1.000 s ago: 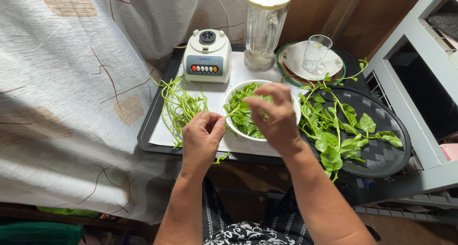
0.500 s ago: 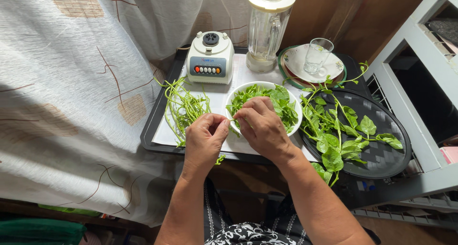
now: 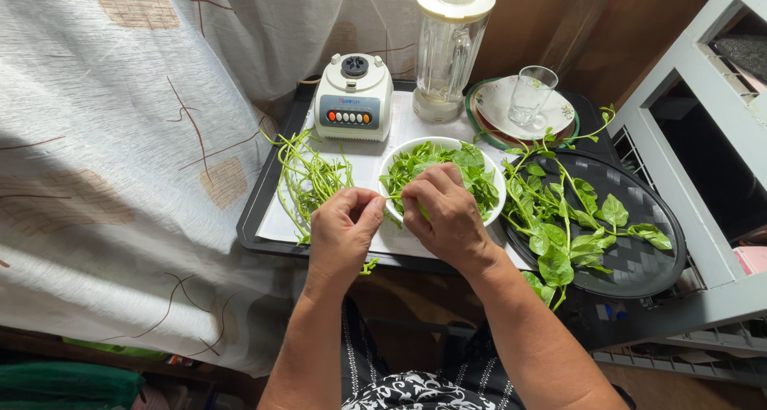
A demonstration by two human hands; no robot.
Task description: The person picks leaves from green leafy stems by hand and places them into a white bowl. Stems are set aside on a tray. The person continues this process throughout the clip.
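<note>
My left hand [image 3: 342,232] and my right hand [image 3: 447,214] meet over the near edge of a white bowl [image 3: 391,167] of picked green leaves [image 3: 457,166]. Both pinch the same thin green stem [image 3: 392,197], the left at one end and the right over the bowl's rim. A heap of bare green stems [image 3: 307,178] lies left of the bowl on white paper. Leafy sprigs [image 3: 559,218] lie on a dark oval woven tray [image 3: 639,258] to the right.
A black tray [image 3: 254,210] carries the paper, a white blender base [image 3: 353,98] and a clear blender jar [image 3: 450,46]. A glass [image 3: 531,94] stands on a plate [image 3: 494,98] behind. A patterned curtain [image 3: 120,154] hangs left; a grey shelf frame [image 3: 703,162] stands right.
My right hand came back from over the bowl to its near rim and now meets the left hand on a stem. The left hand shifted slightly toward the bowl.
</note>
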